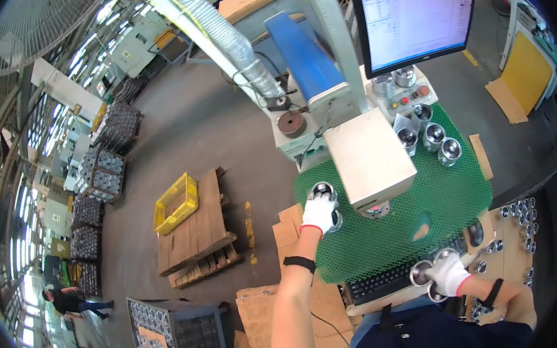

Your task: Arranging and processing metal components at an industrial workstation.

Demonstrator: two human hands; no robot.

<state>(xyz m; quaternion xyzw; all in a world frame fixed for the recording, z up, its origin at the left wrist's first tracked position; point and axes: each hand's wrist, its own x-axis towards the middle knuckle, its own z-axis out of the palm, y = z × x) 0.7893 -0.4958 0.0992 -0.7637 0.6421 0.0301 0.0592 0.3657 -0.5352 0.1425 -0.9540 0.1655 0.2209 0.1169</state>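
Observation:
My left hand (318,214), in a white glove with red trim, has its fingers curled over the rim of a shiny round metal cup-shaped part (323,188) at the left edge of the green mesh mat (364,249). A second such metal part (336,220) stands against that hand's near side. My right hand (449,274), gloved alike, grips a cluster of these parts over the black keyboard (374,287); one metal cup (421,272) shows its open mouth to the left, and another (436,292) sits below the fingers. The right fingertips are partly hidden.
A marking machine with a cream box head (371,156) rises over the mat. Several metal cups (435,135) stand at its right, below a monitor (419,19). A mouse (475,233) lies beside the keyboard. Further left are a pallet (195,244) with a yellow crate (176,204) and a distant person (71,302).

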